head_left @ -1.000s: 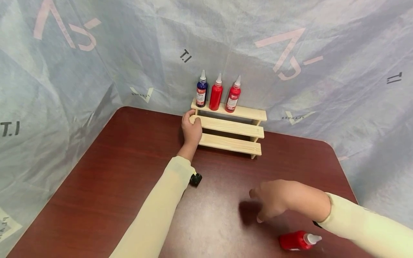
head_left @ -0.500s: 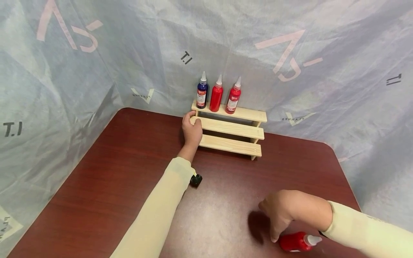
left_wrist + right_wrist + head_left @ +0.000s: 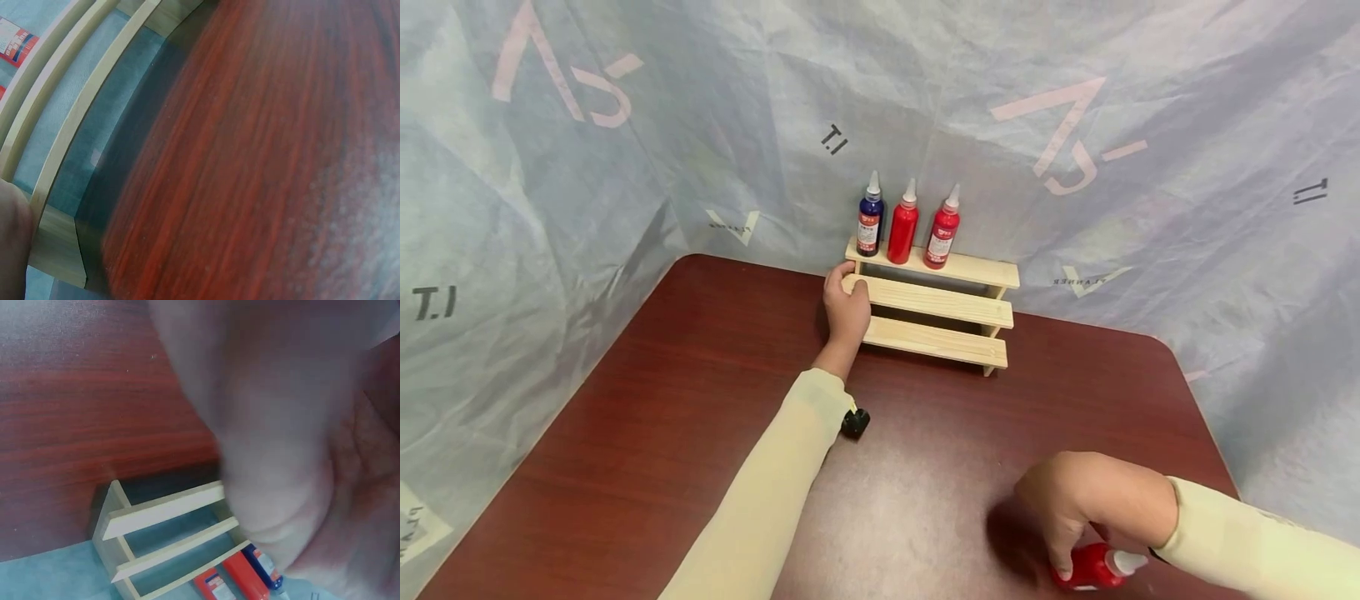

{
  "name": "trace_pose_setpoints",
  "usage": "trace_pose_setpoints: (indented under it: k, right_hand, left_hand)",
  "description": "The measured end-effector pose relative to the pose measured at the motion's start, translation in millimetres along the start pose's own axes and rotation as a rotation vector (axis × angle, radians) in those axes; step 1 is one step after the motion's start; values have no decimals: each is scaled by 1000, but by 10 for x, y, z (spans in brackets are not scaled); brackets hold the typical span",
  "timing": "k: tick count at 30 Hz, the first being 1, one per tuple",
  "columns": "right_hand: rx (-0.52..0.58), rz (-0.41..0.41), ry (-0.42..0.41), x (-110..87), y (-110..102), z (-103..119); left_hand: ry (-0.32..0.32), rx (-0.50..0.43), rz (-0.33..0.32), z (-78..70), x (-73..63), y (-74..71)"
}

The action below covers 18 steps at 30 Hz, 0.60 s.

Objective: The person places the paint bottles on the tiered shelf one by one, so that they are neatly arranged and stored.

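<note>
A three-step wooden rack (image 3: 936, 298) stands at the back of the table. My left hand (image 3: 847, 310) grips its left end, thumb over the middle step; in the left wrist view only part of this hand (image 3: 14, 240) shows beside the rack. Lying on its side at the front right is a red squeeze bottle (image 3: 1096, 567) with a white pointed nozzle. My right hand (image 3: 1071, 498) holds it from above, thumb on its near side and the other fingers mostly hidden behind the hand. In the right wrist view, the blurred hand (image 3: 275, 456) hides the bottle.
Upright on the rack's top step are a dark blue bottle (image 3: 868, 225), a plain red bottle (image 3: 902, 232) and a labelled red bottle (image 3: 942, 237). Grey printed cloth (image 3: 760, 100) hangs behind the dark red table (image 3: 625, 400). A small black object (image 3: 854, 422) sits by my left cuff.
My right hand has moved down and toward the front right, onto the lying red squeeze bottle, and its thumb has come against it. My left hand has stayed on the rack.
</note>
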State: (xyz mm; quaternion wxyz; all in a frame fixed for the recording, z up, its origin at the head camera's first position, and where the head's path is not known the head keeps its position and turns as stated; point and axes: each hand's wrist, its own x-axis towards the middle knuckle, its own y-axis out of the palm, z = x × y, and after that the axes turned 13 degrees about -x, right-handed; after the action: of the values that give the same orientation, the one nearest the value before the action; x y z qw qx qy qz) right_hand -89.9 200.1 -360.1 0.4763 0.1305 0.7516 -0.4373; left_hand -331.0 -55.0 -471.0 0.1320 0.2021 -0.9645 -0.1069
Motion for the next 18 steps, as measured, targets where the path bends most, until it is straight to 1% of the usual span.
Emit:
trace_pose_setpoints:
  k: [3, 5, 7, 9, 12, 15, 18]
  right_hand:
    - [12, -4, -2, 4, 6, -26]
    - [-10, -7, -12, 11, 8, -50]
    - [-58, -14, -29, 22, 14, -76]
    - [-47, -3, -24, 27, 31, -102]
    - [13, 32, -4, 30, 73, -128]
    - [120, 71, 28, 13, 110, -143]
    - [185, 125, 20, -12, 131, -151]
  left_hand:
    - [13, -10, 0, -11, 5, -4]
    - [19, -12, 1, -21, 8, -6]
    - [21, -11, 2, -31, 10, -7]
    - [19, -9, 4, -34, 9, -5]
    - [10, -1, 7, -25, 8, 2]
    - [6, -2, 5, -20, 1, 9]
    - [11, -6, 1, -20, 2, 14]
